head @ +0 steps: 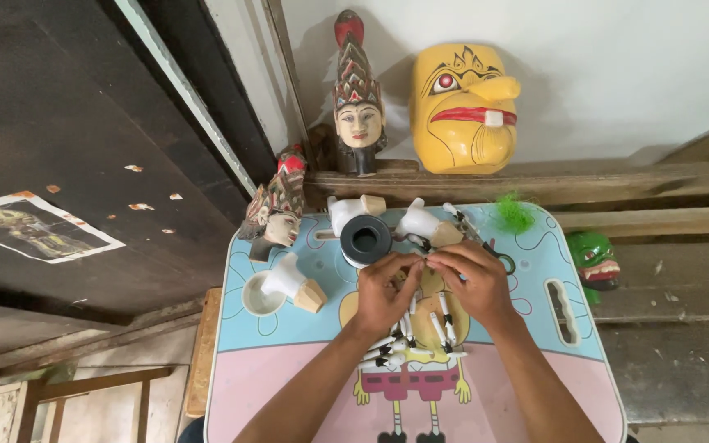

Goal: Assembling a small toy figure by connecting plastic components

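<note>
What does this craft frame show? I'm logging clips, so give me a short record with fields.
surface: small cartoon-printed table
left hand: fingers pinch a small piece at table centre
right hand: fingers meet the left at the same piece
below hands: bundle of white sticks with black tips
nearby: black-and-white tape roll, white bowl
wall: yellow carved mask, painted puppet head

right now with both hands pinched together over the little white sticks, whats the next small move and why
Probably keep the pinch and steady it: the left hand and right hand meet fingertip to fingertip on something too small to make out, above the loose white sticks on the small table.
</note>
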